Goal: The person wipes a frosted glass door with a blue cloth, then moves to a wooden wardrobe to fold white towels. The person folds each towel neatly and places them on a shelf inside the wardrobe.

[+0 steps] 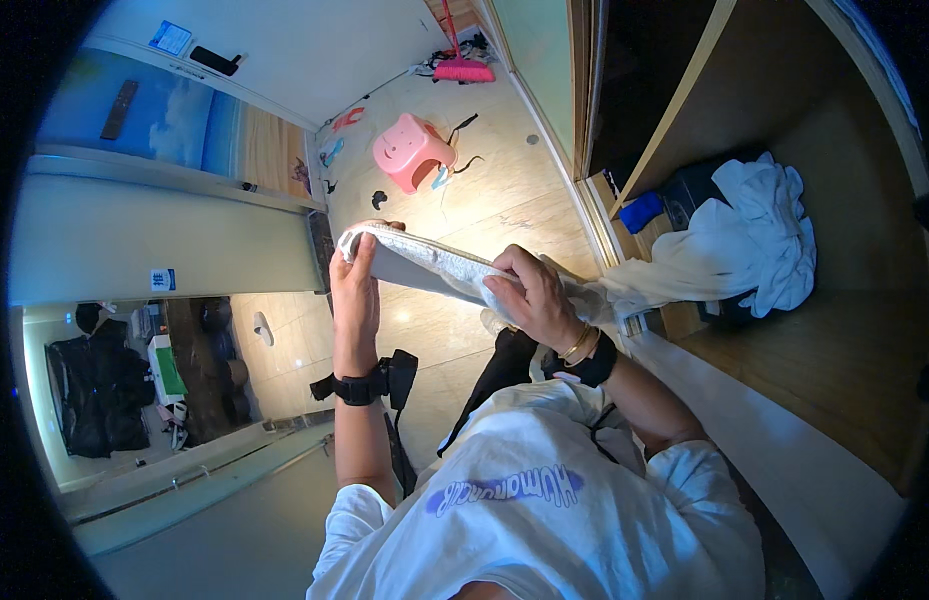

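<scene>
We hold a pale grey folded cloth (424, 262) stretched between our two hands, out in front of the chest and above the light wood floor (504, 195). Our left hand (355, 285) clamps one end, its fingers (346, 243) curled over the rolled edge; our right hand (529, 297) pinches the other end, fingers closed on the fabric (the thumb lies on top). A black watch (359, 388) sits on the left wrist, and gold bangles (581, 345) with a black band on the right. To our right, a white garment (739, 245) lies heaped on the lower shelf of an open wooden wardrobe (834, 330), one sleeve trailing toward the cloth. Farther off on the floor stand a pink stool (409, 150) and a pink broom (462, 68).
</scene>
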`<state>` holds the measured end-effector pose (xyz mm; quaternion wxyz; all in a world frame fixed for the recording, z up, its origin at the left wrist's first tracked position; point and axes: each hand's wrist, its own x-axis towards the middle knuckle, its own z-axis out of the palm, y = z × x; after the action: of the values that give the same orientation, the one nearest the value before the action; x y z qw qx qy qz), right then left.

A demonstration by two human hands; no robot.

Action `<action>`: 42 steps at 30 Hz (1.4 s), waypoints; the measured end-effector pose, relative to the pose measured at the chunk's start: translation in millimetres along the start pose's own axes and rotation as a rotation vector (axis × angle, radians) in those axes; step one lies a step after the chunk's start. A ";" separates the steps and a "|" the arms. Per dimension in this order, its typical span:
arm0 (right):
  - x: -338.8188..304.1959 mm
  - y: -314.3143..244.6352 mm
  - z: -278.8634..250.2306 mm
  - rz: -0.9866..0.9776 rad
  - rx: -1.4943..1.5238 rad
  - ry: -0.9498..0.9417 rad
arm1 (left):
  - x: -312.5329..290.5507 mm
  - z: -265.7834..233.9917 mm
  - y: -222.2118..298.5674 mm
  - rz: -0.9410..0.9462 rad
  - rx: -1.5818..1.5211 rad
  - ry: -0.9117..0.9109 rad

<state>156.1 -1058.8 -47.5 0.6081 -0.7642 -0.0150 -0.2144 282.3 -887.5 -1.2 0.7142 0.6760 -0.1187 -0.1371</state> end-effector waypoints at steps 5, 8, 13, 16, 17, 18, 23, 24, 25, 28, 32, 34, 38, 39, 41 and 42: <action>5.0 -3.3 6.0 0.046 0.024 -0.013 | 4.9 -23.4 -39.1 -0.128 0.034 0.086; 5.2 -2.7 7.2 0.072 0.012 -0.112 | -0.1 -16.4 -45.2 -0.059 0.329 0.031; 0.1 5.5 6.9 0.140 -0.035 -0.183 | -21.4 29.3 -18.4 0.496 0.899 -0.347; -3.2 15.4 13.9 -0.007 0.037 -0.036 | -29.8 52.4 -25.7 0.397 0.791 -0.598; -2.3 15.7 12.0 -0.024 0.004 -0.031 | -26.1 55.1 -33.6 0.473 0.777 -0.542; -0.8 13.3 10.4 0.011 0.037 -0.056 | -20.7 54.4 -48.2 0.547 0.763 -0.479; 0.7 6.0 1.9 0.085 0.072 -0.065 | -13.3 53.6 -76.7 0.581 0.651 -0.318; 0.3 5.3 0.1 0.082 0.076 -0.053 | -12.9 55.3 -71.3 0.577 0.622 -0.329; 0.3 5.8 -2.4 0.041 0.082 -0.078 | -13.0 55.4 -63.8 0.572 0.594 -0.338; -0.1 3.4 -9.2 -0.036 0.019 -0.116 | -13.9 61.1 -40.6 0.601 0.553 -0.370; -2.2 14.7 -16.1 -0.123 -0.109 -0.184 | -9.1 55.8 -24.0 0.658 0.484 -0.262; -9.5 34.5 -9.4 -0.132 -0.144 -0.137 | -2.8 49.0 -16.8 0.645 0.459 -0.276; -19.3 60.0 -8.9 -0.113 -0.198 -0.180 | 1.2 33.9 -4.7 0.673 0.451 -0.156; -20.4 66.4 -9.0 -0.081 -0.205 -0.220 | 1.9 29.6 -1.4 0.687 0.426 -0.126; -22.2 73.9 -8.9 0.003 -0.225 -0.329 | 1.4 27.4 2.4 0.695 0.362 -0.131; -22.1 75.0 -7.5 0.029 -0.227 -0.390 | 1.6 26.6 3.2 0.700 0.329 -0.133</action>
<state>155.0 -1080.1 -123.1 0.5068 -0.8549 -0.0970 -0.0544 274.5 -912.7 3.5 0.5908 0.6896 -0.4086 0.0921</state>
